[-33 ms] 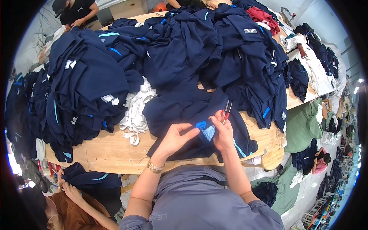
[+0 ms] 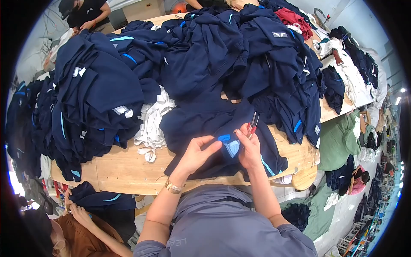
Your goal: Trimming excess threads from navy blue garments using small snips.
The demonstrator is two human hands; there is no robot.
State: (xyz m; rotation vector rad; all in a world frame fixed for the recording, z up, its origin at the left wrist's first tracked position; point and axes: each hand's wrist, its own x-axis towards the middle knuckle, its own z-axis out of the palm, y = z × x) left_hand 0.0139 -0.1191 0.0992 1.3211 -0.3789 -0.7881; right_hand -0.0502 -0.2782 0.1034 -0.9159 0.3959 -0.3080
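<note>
A navy garment [image 2: 195, 122] lies spread on the table in front of me, with a bright blue piece [image 2: 224, 138] and a light blue piece of fabric [image 2: 232, 148] showing between my hands. My left hand [image 2: 197, 153] pinches the garment at the blue part, thumb and fingers together. With my right hand [image 2: 249, 150] I hold small red-handled scissors [image 2: 252, 130], blades pointing up and away from me. That hand's thumb and fingers also rest by the right edge of the light blue fabric; whether they grip it is hard to see.
Heaps of navy garments [image 2: 201, 51] cover the far side of the wooden table [image 2: 124, 167]. White fabric strips [image 2: 156, 120] lie left of my work. A red cloth [image 2: 294, 22] is at the back right. One person [image 2: 81, 222] works close at lower left; another [image 2: 87, 15] stands at far left.
The light blue fabric between my hands has shifted very slightly. Both hands stay in nearly the same place.
</note>
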